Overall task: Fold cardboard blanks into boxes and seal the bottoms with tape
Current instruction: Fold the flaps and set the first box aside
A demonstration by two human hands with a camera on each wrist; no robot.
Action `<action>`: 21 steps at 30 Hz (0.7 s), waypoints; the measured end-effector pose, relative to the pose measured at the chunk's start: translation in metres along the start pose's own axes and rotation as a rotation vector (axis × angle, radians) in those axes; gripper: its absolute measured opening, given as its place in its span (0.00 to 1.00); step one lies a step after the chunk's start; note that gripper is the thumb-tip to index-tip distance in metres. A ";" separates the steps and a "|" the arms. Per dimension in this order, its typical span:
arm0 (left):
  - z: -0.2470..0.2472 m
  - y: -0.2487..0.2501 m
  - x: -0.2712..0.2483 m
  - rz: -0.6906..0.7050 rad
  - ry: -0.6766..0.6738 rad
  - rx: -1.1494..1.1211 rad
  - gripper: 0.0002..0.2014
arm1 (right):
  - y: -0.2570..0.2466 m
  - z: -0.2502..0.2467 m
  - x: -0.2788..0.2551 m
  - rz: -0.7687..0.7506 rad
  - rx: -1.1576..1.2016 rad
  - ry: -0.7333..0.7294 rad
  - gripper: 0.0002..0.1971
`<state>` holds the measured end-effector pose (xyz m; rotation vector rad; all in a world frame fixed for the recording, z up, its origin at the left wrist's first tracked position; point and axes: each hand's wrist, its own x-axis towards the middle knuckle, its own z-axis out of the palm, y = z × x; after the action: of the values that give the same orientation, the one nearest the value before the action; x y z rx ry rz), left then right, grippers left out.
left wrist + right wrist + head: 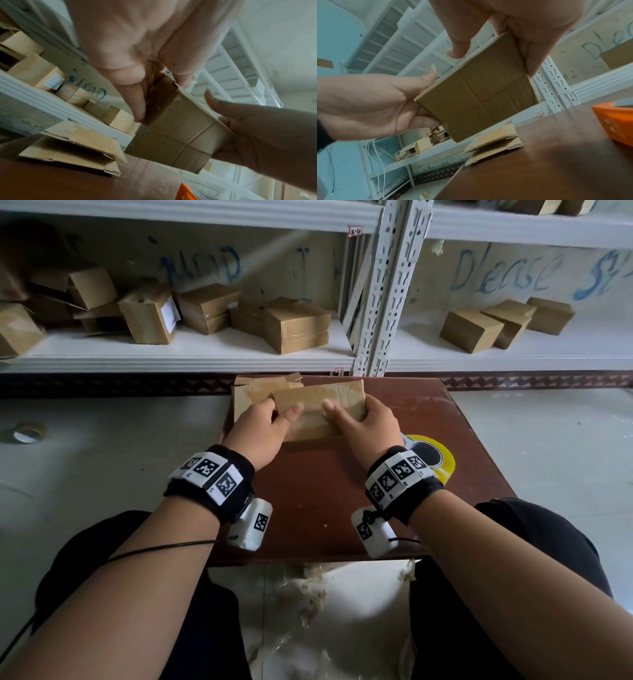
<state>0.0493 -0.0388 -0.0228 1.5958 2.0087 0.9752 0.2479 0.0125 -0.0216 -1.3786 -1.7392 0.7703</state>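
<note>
— Your forearms fill the near part of the head view, each with a black wristband carrying white tags printed with black square codes. What are your hands doing past them?

— Your left hand [255, 428] and your right hand [364, 422] grip one cardboard blank [320, 409] between them, lifted clear of the brown table [342, 508]. Your left hand pinches its left end, thumb on the near face and fingers behind. Your right hand clasps the right end, thumb lying across the near face.

— And from the wrists?

— In the left wrist view your left hand [137, 56] nips the upper corner of the blank [180, 135], and your right hand [257, 135] cups the far edge from the side. Crease lines cross the brown face and split it into panels. In the right wrist view your right hand [513, 27] holds the top edge, and your left hand [373, 105] holds the lower left side of the blank [479, 88].

— Is it flat or opened?

— You can't tell for sure; it looks mostly flat.

— What else is on your table?

— More flattened blanks [260, 393] lie at the far edge, just behind the one you hold. A tape roll [433, 455] with a yellow rim sits near your right wrist, partly hidden by it. Beyond the table, folded boxes [294, 325] lie on the white shelf [205, 350], with three more on the shelf bay to the right. Another roll of tape [29, 431] lies on the floor to your left.
</note>
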 end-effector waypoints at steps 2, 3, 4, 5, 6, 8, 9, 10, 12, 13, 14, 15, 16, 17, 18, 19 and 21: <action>0.002 -0.001 -0.002 0.021 0.022 0.013 0.42 | 0.001 -0.001 0.000 -0.025 -0.028 0.003 0.21; 0.003 -0.002 -0.003 0.011 0.034 -0.001 0.40 | 0.001 -0.001 0.000 -0.032 -0.049 0.007 0.22; 0.003 -0.001 -0.003 -0.010 0.043 -0.015 0.35 | 0.002 -0.001 0.001 -0.031 -0.063 0.006 0.23; 0.003 0.001 -0.004 -0.034 0.056 -0.027 0.31 | 0.002 -0.001 0.002 -0.021 -0.063 0.001 0.25; 0.001 0.003 -0.005 -0.046 0.075 -0.018 0.29 | 0.003 -0.001 0.003 -0.007 -0.066 -0.011 0.26; -0.003 0.004 -0.005 -0.046 0.116 -0.002 0.28 | 0.003 0.000 0.002 0.010 -0.101 -0.037 0.27; -0.006 0.004 -0.005 -0.042 0.137 -0.004 0.29 | 0.002 0.000 0.000 0.016 -0.120 -0.043 0.29; -0.008 0.004 -0.003 -0.035 0.152 -0.010 0.29 | 0.002 0.001 0.000 0.017 -0.135 -0.045 0.30; -0.011 0.004 -0.002 -0.023 0.169 -0.040 0.29 | 0.001 0.002 -0.001 0.010 -0.158 -0.041 0.30; -0.012 0.005 -0.002 -0.016 0.173 -0.068 0.29 | 0.000 0.003 -0.001 0.007 -0.169 -0.042 0.30; -0.012 0.005 -0.003 -0.016 0.174 -0.094 0.28 | 0.001 0.003 -0.001 0.005 -0.181 -0.046 0.30; -0.012 0.003 -0.003 -0.016 0.174 -0.111 0.29 | 0.000 0.003 0.000 0.010 -0.194 -0.055 0.30; -0.012 0.002 -0.003 -0.019 0.173 -0.121 0.29 | 0.001 0.002 0.000 0.016 -0.209 -0.067 0.30; -0.012 -0.001 -0.002 -0.021 0.168 -0.114 0.29 | 0.001 0.002 0.001 0.018 -0.220 -0.075 0.30; -0.013 -0.005 -0.001 -0.016 0.171 -0.087 0.30 | 0.002 0.001 0.001 0.016 -0.229 -0.079 0.30; -0.013 -0.009 0.002 -0.004 0.180 -0.042 0.31 | 0.003 0.000 0.001 0.012 -0.235 -0.079 0.30; -0.014 -0.016 0.004 0.010 0.188 0.042 0.32 | 0.003 -0.001 0.001 0.001 -0.238 -0.073 0.29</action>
<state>0.0275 -0.0406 -0.0241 1.5889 2.1596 1.1314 0.2500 0.0138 -0.0240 -1.5239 -1.9363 0.6364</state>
